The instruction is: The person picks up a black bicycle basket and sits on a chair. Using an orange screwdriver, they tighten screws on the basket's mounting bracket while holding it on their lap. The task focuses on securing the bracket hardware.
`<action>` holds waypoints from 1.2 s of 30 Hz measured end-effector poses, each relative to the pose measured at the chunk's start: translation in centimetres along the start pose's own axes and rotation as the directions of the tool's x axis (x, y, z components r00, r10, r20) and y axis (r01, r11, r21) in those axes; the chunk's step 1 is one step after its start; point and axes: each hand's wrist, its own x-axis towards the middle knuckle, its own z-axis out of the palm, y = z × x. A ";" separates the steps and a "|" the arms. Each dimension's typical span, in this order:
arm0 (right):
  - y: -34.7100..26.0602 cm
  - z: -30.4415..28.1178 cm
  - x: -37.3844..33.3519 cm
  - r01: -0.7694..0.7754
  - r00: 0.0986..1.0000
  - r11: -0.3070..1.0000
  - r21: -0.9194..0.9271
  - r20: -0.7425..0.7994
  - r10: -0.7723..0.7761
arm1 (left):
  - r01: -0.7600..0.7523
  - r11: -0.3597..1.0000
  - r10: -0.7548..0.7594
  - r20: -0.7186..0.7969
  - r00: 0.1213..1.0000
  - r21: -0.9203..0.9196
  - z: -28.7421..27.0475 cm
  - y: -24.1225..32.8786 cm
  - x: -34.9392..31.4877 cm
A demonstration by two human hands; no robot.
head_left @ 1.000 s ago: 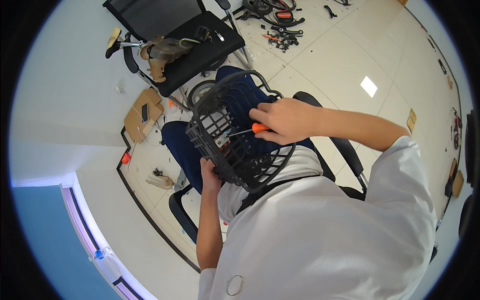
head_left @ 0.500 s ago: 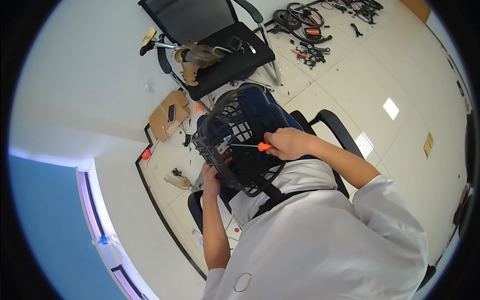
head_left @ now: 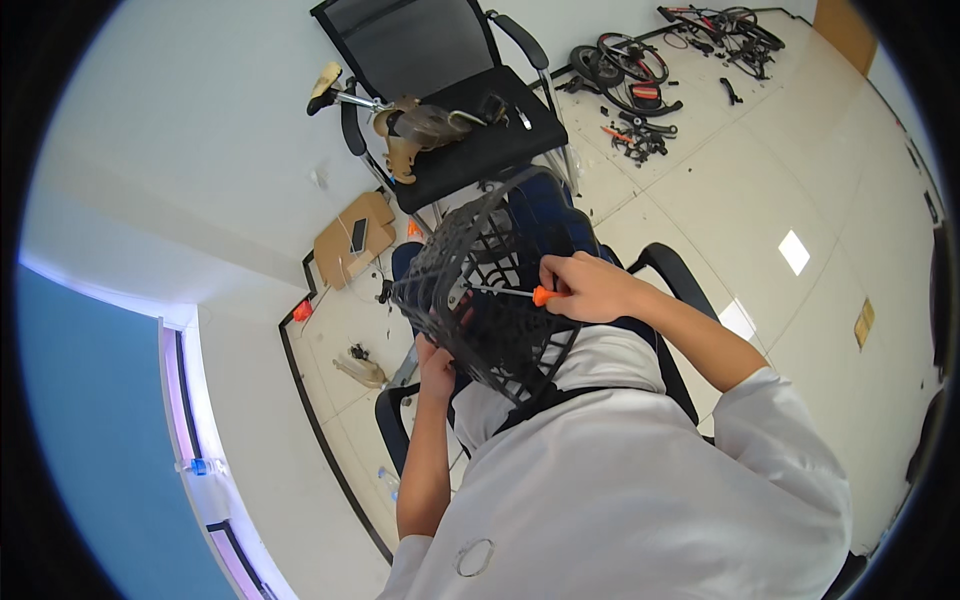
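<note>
A black plastic mesh basket (head_left: 490, 290) lies tilted on my lap, its open side turned up and to the right. My left hand (head_left: 436, 362) grips its lower left edge from underneath. My right hand (head_left: 590, 288) is closed on an orange-handled screwdriver (head_left: 512, 294), whose thin metal shaft reaches left into the basket's inside wall. I sit on a blue office chair (head_left: 560, 215), with white sleeves over both arms.
A black office chair (head_left: 450, 100) stands ahead with a tan bicycle saddle and metal parts on its seat. A cardboard piece with a phone (head_left: 352, 238) lies on the tiled floor. Bicycle tyres and tools (head_left: 640, 80) are scattered at the far right.
The view has swung, so everything sits lower and more to the centre. My right hand with the screwdriver has shifted right along the basket, and the basket has tipped a little.
</note>
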 end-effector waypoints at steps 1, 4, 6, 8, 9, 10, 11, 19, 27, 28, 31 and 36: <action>-0.6 -0.7 -0.3 -0.018 0.999 0.997 0.071 0.028 0.016 | -0.037 0.999 0.037 -0.007 0.999 -0.040 0.4 0.3 0.0; -1.5 -2.2 -1.1 0.037 0.999 0.990 0.133 0.026 -0.041 | -0.069 0.996 0.068 0.040 0.997 0.047 -0.4 1.6 0.2; -2.9 -3.6 -1.9 0.122 0.992 0.985 0.124 -0.032 -0.118 | -0.018 0.995 0.016 0.028 0.999 0.099 -0.7 3.8 0.4; -4.8 -4.0 -2.2 0.198 0.978 0.979 0.056 -0.073 -0.194 | -0.048 0.998 0.044 0.077 0.996 0.043 -0.3 6.1 1.6; -5.4 -3.6 -2.2 0.258 0.961 0.966 0.003 -0.105 -0.257 | 0.018 0.998 -0.024 0.100 0.995 0.057 -1.2 6.8 1.6; -6.2 -3.4 -2.1 0.316 0.938 0.947 -0.051 -0.132 -0.320 | 0.037 0.999 -0.033 0.103 0.994 -0.034 -1.4 7.1 1.6; -7.3 -3.7 -2.1 0.226 0.973 0.971 -0.078 -0.033 -0.229 | 0.056 0.991 -0.043 0.108 0.993 -0.124 -1.5 7.6 1.6; -5.5 -0.8 4.2 0.255 0.960 0.925 -0.282 0.189 -0.207 | 0.381 0.911 -0.395 -0.065 0.916 -0.158 -3.8 3.5 -0.9; -6.8 -0.6 5.6 0.268 0.955 0.915 -0.302 0.209 -0.210 | 0.303 0.933 -0.309 -0.002 0.951 -0.194 -6.7 4.5 -0.3; -6.7 -0.2 5.5 0.270 0.957 0.915 -0.300 0.186 -0.221 | 0.300 0.915 -0.323 -0.043 0.946 -0.270 -5.6 5.8 -0.3; -6.7 0.3 4.9 0.276 0.961 0.915 -0.296 0.102 -0.257 | 0.312 0.925 -0.345 -0.137 0.928 -0.216 -5.4 5.2 0.4; -4.7 2.3 3.6 0.171 0.983 0.968 -0.181 -0.034 -0.180 | 0.288 0.957 -0.282 -0.356 0.891 -0.037 -3.5 2.5 1.8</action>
